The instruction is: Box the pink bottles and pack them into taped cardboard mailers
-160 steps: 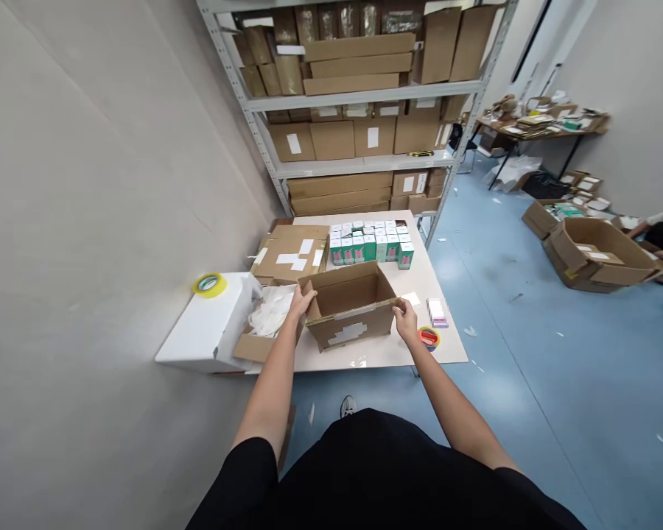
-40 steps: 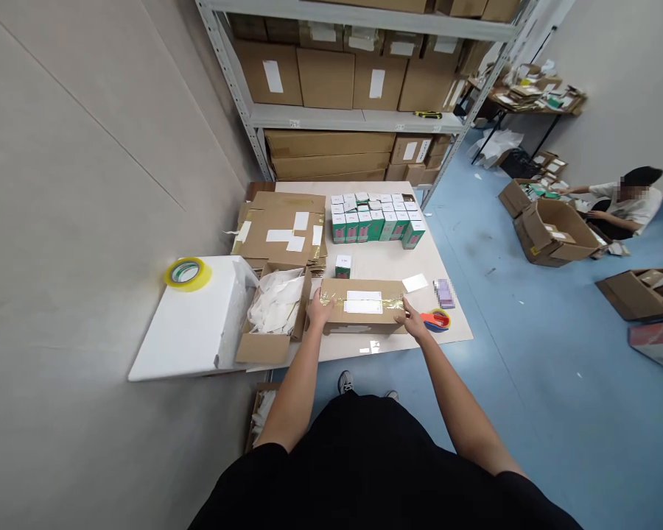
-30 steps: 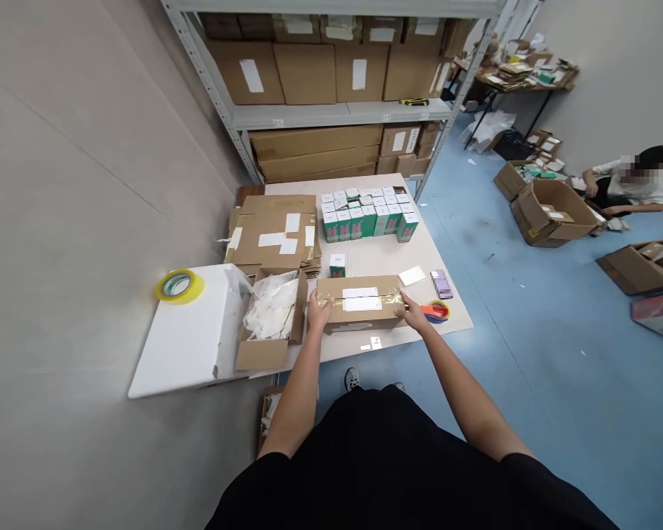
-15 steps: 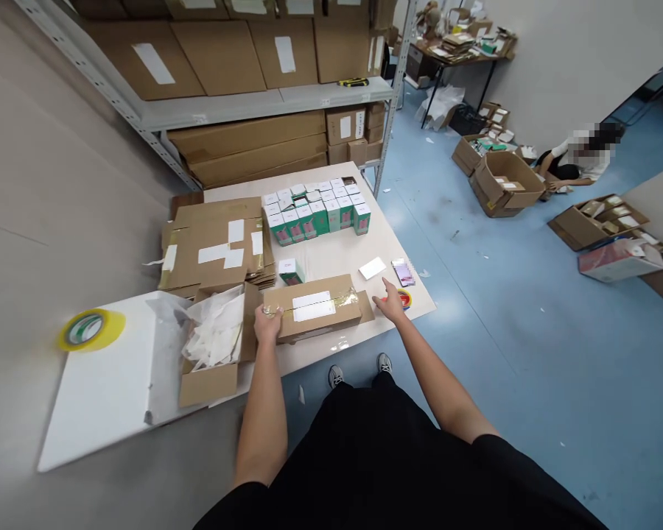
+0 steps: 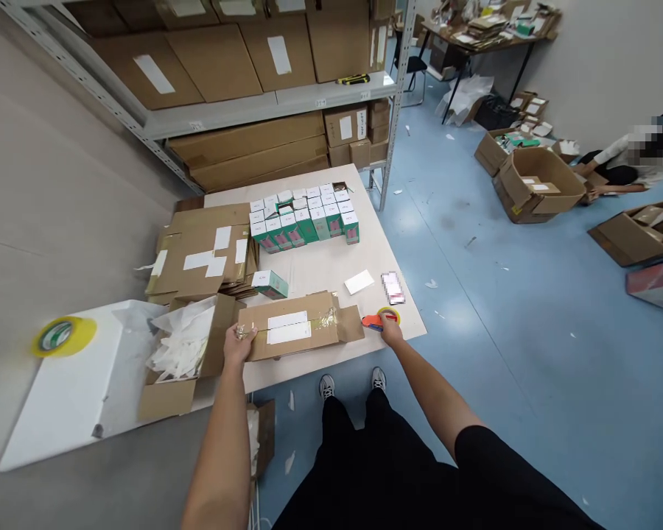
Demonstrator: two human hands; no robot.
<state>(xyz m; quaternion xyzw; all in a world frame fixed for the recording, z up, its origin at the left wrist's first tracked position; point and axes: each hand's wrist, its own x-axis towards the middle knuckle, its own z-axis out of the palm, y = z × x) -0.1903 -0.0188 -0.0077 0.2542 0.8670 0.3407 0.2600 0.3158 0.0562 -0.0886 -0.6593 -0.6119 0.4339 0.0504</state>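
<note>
A long cardboard box (image 5: pixel 290 327) lies near the table's front edge, with white labels and clear tape on its top. My left hand (image 5: pixel 238 346) grips its left end, thumb on top. At the box's right end a flap sticks out. Just beyond that flap, my right hand (image 5: pixel 391 330) is closed on a red-orange tape dispenser (image 5: pixel 372 322) with a yellow roll. A white card (image 5: pixel 359 282) and a phone (image 5: pixel 393 288) lie behind the dispenser. One small green-and-white box (image 5: pixel 270 284) rests tilted or on its side behind the long box.
Several green-and-white boxes (image 5: pixel 303 224) stand in rows at the back. Flattened cardboard (image 5: pixel 199 250) is stacked left, beside an open carton (image 5: pixel 180 397) of white paper. A large yellow tape roll (image 5: pixel 65 336) sits far left. Shelving (image 5: pixel 276 101) borders the back; a person crouches far right.
My right hand has come down from an open reach and closed on the tape dispenser. The small green-and-white box looks tipped over. My view has shifted right.
</note>
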